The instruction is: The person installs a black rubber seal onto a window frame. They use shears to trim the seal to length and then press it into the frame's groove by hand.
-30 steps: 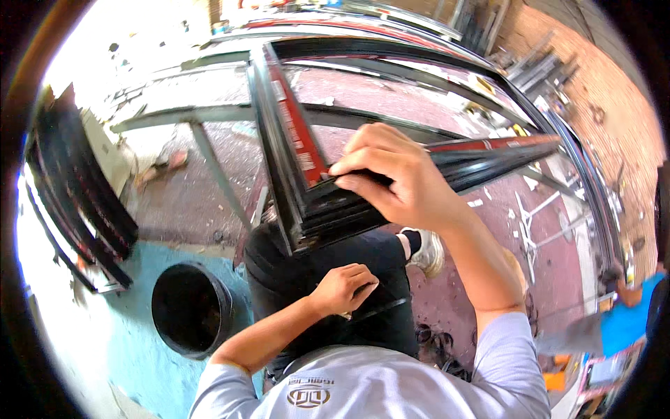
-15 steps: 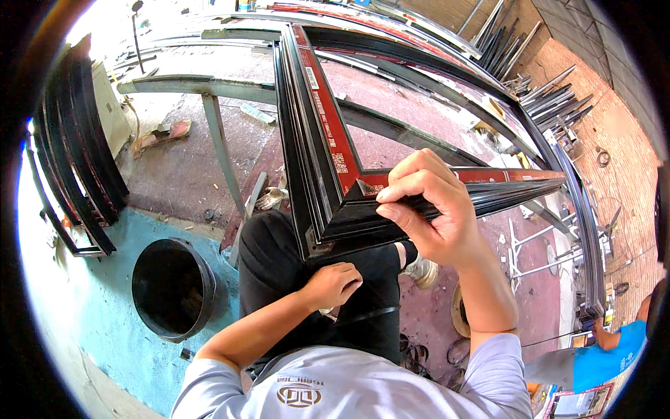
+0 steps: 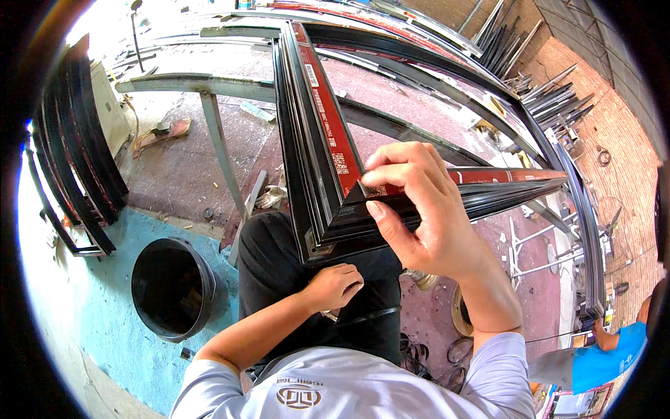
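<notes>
A large black metal frame (image 3: 317, 140) with grooved sides stretches away in front of me, its near corner over my thigh. Red printed protective film (image 3: 328, 129) covers the inner face of its bars. My right hand (image 3: 426, 202) is at that corner, fingertips on the end of the film and thumb lower, against the black edge. A gap shows between thumb and fingers, and nothing is pinched there. On my lap, just below the corner, my left hand (image 3: 335, 286) rests with its fingers curled in. Nothing sticks out of it.
A black bucket (image 3: 173, 290) stands on a blue mat (image 3: 112, 279) at left, near curved-looking black frames (image 3: 80, 146). Grey metal rails (image 3: 216, 140) run under the frame. Metal bars (image 3: 558, 105) lean on the brick wall. A person in a blue shirt (image 3: 607, 356) is at lower right.
My right thumb and fingers have parted from a pinch on the film's lifted corner. The hand has shifted slightly left, and the corner now lies flatter. My left hand stays put.
</notes>
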The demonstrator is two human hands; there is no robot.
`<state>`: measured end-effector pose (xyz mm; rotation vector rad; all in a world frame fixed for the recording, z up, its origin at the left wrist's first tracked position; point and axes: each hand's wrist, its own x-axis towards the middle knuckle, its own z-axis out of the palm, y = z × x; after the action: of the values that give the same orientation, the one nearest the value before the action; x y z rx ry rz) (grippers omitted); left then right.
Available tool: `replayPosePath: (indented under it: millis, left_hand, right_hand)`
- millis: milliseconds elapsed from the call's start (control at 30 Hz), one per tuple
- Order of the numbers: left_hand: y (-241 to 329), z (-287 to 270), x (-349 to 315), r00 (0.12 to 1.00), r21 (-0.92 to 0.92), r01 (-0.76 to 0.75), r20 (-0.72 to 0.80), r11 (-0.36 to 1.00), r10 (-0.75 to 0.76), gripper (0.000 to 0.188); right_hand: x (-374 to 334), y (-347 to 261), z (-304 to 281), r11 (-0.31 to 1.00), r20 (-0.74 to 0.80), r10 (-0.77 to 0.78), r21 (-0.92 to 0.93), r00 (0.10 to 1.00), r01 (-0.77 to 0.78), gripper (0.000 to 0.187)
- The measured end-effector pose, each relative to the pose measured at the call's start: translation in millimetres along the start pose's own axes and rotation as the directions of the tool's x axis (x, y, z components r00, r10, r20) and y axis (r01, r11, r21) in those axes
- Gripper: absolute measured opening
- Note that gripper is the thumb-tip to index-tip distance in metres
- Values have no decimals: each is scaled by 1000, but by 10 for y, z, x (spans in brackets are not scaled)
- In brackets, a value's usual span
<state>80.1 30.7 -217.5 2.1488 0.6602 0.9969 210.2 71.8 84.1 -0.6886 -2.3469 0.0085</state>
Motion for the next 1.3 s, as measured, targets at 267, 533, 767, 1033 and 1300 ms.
replayPosePath:
  millis: [267,533,767,1033,1300]
  left_hand:
    - [5,12,20,999,6,-29,-15,1000,29,8]
    - [-22,3,-4,1000,10,-6,4,1000,6,8]
    - [-12,9,-5,1000,27,-30,5,999,30,8]
    - [-25,55,39,999,27,-30,20,999,30,10]
    - [-115,97,-86,995,16,-100,-19,995,100,13]
  right_hand:
    - [77,-117,-29,982,162,166,-114,973,-148,54]
    - [162,-63,-90,988,308,151,-62,939,-139,66]
    - [212,-112,-169,974,475,223,-141,851,-176,73]
    - [180,-120,-128,976,425,188,-180,886,-121,68]
    - [199,-156,93,984,149,146,85,978,-159,48]
